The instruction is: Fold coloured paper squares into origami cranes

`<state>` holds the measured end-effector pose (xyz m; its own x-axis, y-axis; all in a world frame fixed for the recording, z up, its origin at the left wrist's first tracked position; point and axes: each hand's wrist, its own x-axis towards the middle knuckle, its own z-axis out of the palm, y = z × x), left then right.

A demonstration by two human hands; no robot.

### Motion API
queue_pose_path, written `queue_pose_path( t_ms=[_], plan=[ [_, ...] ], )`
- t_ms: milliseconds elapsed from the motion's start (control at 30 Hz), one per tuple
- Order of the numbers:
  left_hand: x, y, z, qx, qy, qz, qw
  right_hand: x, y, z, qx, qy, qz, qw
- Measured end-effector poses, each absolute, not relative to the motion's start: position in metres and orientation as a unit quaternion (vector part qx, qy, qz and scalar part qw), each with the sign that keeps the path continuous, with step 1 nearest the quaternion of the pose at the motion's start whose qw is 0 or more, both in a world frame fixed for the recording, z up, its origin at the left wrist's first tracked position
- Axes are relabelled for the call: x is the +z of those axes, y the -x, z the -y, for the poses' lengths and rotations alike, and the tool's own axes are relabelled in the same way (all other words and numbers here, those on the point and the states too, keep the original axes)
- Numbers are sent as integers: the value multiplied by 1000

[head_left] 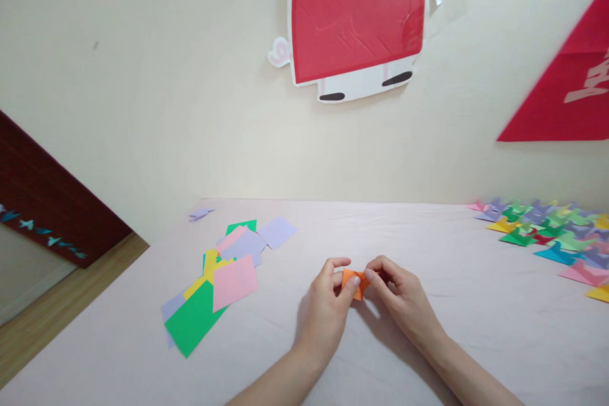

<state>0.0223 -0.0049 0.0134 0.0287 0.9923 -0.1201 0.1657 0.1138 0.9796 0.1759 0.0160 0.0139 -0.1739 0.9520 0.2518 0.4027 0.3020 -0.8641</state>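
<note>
The left hand (326, 304) pinches the small orange paper (349, 280) with its thumb on the near face, and the right hand (398, 285) grips the paper's right edge between thumb and fingers, over the pale cloth (252, 349). For a clean result, use the left hand as the clamp and apply light, even pressure with the right; the detail beneath the right fingertips is too small to confirm. Leave the loose sheets (195, 320) at left and the folded paper shapes (519, 236) at far right undisturbed.
</note>
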Motion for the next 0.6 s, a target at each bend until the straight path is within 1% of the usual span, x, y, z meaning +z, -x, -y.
queue_pose_path(
  t_ms=[100, 200, 300, 400, 467, 533, 567, 600],
  plan=[
    [12, -22, 3, 440, -522, -535, 498, 14, -176, -17, 345, 484, 681, 428],
    [13, -23, 1, 462, -496, -517, 522, 14, -176, -18, 362, 490, 661, 438],
    [14, -24, 1, 466, -483, -507, 541, 13, -178, -20, 361, 507, 654, 430],
    [14, -24, 1, 460, -487, -505, 545, 11, -180, -21, 329, 528, 671, 402],
    [13, -22, 0, 450, -502, -507, 537, 8, -181, -23, 279, 537, 695, 388],
    [12, -20, -1, 422, -544, -520, 505, 6, -182, -24, 213, 535, 726, 376],
    [11, -19, -1, 402, -583, -533, 464, 4, -182, -25, 182, 531, 742, 368],
    [9, -18, -1, 377, -629, -549, 401, 3, -181, -25, 155, 525, 757, 357]
  ],
)
